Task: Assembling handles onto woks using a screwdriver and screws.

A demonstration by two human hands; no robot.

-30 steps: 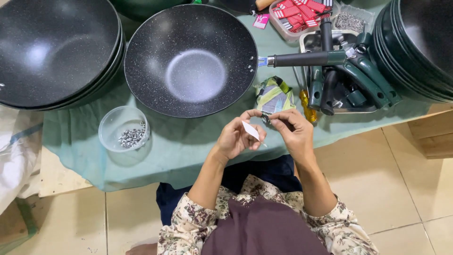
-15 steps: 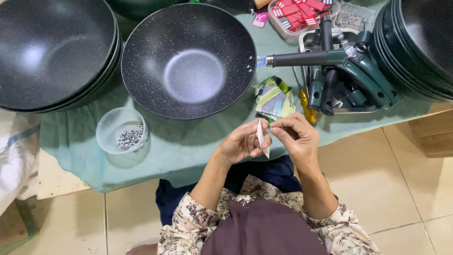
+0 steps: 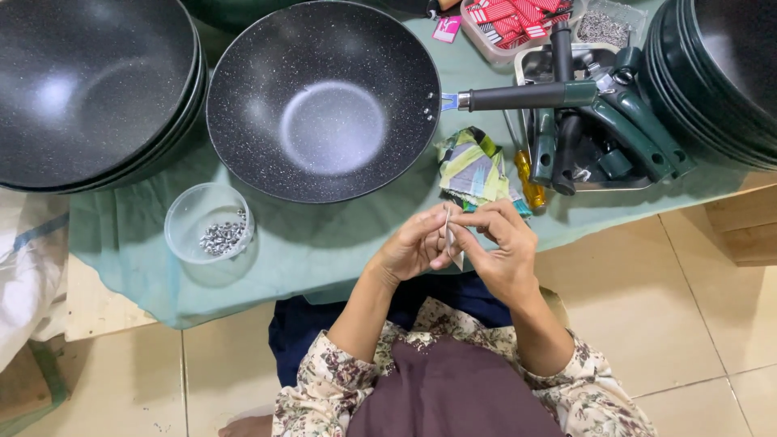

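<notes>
Small white packet (image 3: pixel 451 241) pinched between both hands, left hand (image 3: pixel 411 249) and right hand (image 3: pixel 503 252) gripping it (edge-on), just before the wok (image 3: pixel 324 97) on the green-clothed worktop (image 3: pixel 324 243).

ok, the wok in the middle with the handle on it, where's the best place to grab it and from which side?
Probably the long dark handle: it juts level from the speckled wok's rim toward the tray of loose handles. Come from above, at mid-length, since the loose handles crowd its far end. The bowl is wide and smooth, a poorer hold.
</notes>
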